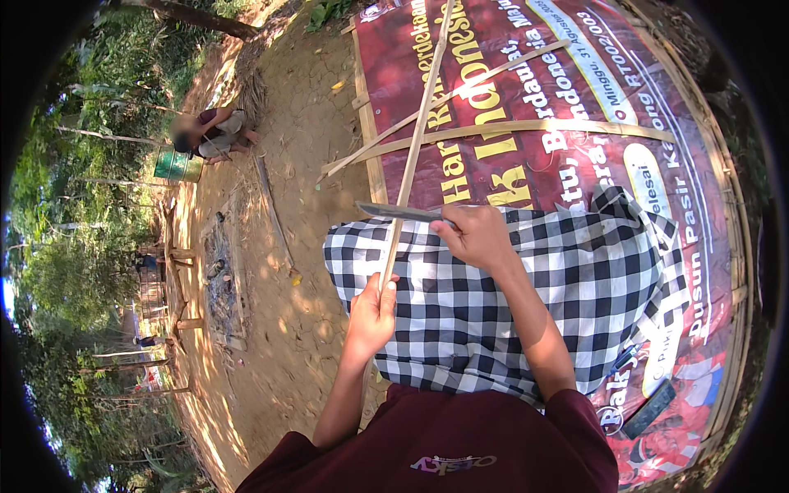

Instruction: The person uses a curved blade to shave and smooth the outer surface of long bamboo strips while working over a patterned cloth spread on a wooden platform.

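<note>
My left hand (374,316) is closed around the lower end of a long, pale bamboo strip (418,135), which runs upward away from me over my lap. In my right hand (478,238) is a knife (400,212), its handle mostly hidden by the fingers. The dark blade points left and lies across the strip, a little above my left hand. Whether its edge cuts into the bamboo I cannot tell. A black-and-white checkered cloth (468,329) covers my legs beneath both hands.
I sit on a red printed banner (394,74) edged with bamboo. Two more bamboo strips, one a flat strip (526,127), lie across it. A dark phone-like object (649,408) rests at lower right. Left, another person (218,135) squats on bare ground near a green container (177,165).
</note>
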